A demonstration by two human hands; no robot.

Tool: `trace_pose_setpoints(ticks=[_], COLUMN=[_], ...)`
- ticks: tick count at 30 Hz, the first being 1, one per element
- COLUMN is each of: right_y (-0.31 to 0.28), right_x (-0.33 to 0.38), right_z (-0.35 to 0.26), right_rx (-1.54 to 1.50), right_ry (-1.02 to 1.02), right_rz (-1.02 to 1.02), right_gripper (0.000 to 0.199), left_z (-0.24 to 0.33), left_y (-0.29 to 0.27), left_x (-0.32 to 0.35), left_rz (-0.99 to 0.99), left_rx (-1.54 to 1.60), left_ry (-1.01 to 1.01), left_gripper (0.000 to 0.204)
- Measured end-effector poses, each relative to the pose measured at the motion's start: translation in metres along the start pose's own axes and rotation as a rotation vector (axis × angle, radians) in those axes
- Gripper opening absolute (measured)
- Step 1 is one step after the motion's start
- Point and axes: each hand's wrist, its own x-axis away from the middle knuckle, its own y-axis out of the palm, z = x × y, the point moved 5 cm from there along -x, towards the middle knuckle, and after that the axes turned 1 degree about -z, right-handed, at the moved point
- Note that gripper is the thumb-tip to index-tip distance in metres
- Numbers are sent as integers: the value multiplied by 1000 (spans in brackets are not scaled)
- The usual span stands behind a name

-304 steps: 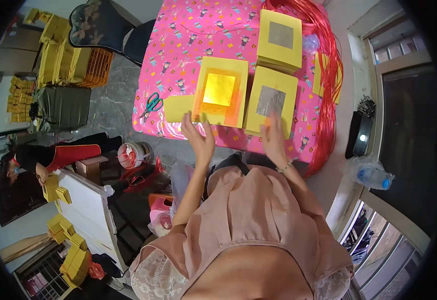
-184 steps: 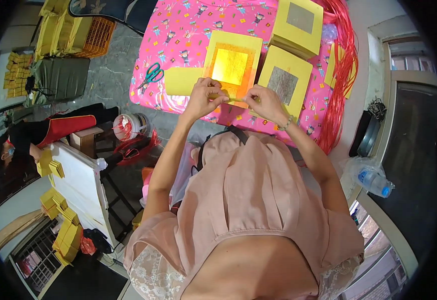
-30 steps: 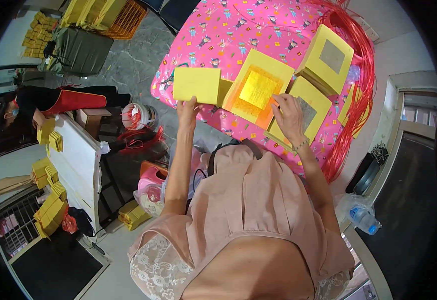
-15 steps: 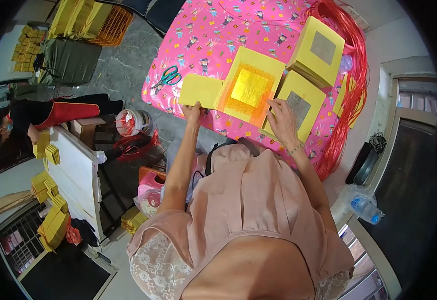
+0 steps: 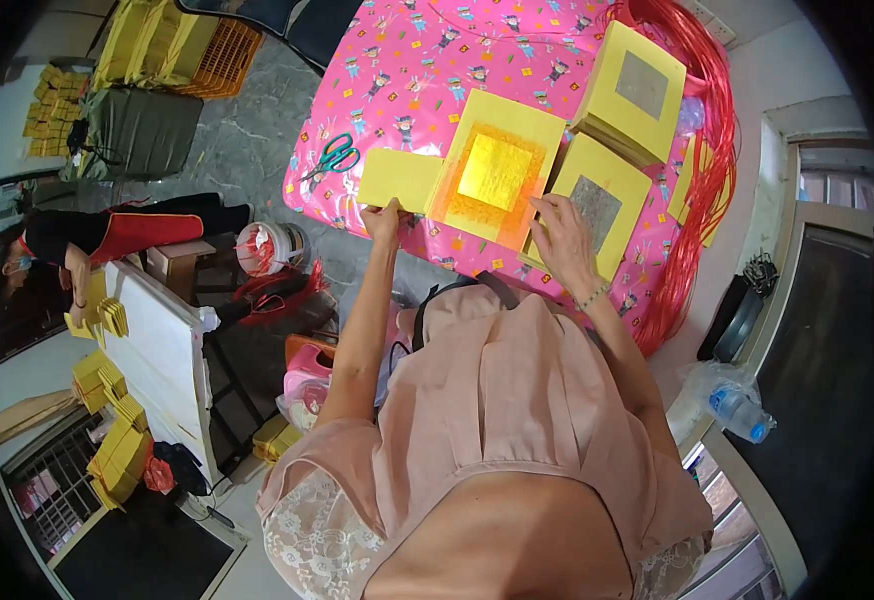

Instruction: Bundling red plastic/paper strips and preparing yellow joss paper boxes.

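My left hand (image 5: 383,217) is closed, pinching the lower edge of a small plain yellow paper sheet (image 5: 400,178). That sheet meets the left side of a larger yellow paper sheet (image 5: 512,115) bearing a gold square (image 5: 495,172) framed in orange. Curled fingertips of my right hand (image 5: 560,232) are at this larger sheet's right edge, seemingly gripping it; the thumb's contact is hard to see. Partly under that hand lies a stack of yellow paper (image 5: 617,180) with a silver-grey square on top. Another such stack (image 5: 647,45) stands beyond it. Teal-handled scissors (image 5: 336,155) lie at far left.
A pink patterned cloth (image 5: 427,80) covers the table. Long red strands (image 5: 692,230) hang down its right side. Leftward, a co-worker (image 5: 152,240) sits at a white table (image 5: 157,350) with yellow paper bundles (image 5: 122,460). A white bucket (image 5: 270,248) stands on the floor.
My hands and the sheets keep almost the same places, while the whole view has shifted slightly. The co-worker's arm has moved lower over the yellow bundles on the white table.
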Motion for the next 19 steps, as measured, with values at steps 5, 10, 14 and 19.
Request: trace_pose_setpoints(ticks=[5, 10, 14, 19], right_y=[0, -8, -4, 8], right_x=[0, 0, 4, 12], right_z=[-1, -7, -21, -24], right_rx=[-19, -52, -70, -56], right_ry=[3, -73, -121, -119], right_rz=[4, -1, -82, -172], right_gripper=[31, 29, 30, 31], left_z=[-13, -2, 22, 35], left_y=[-16, -28, -67, -110], left_x=[-8, 23, 90, 206], left_rz=[163, -8, -705, -1457], left_rx=[-200, -403, -913, -1317], left_ry=[20, 50, -221, -804], left_gripper=[18, 44, 26, 27])
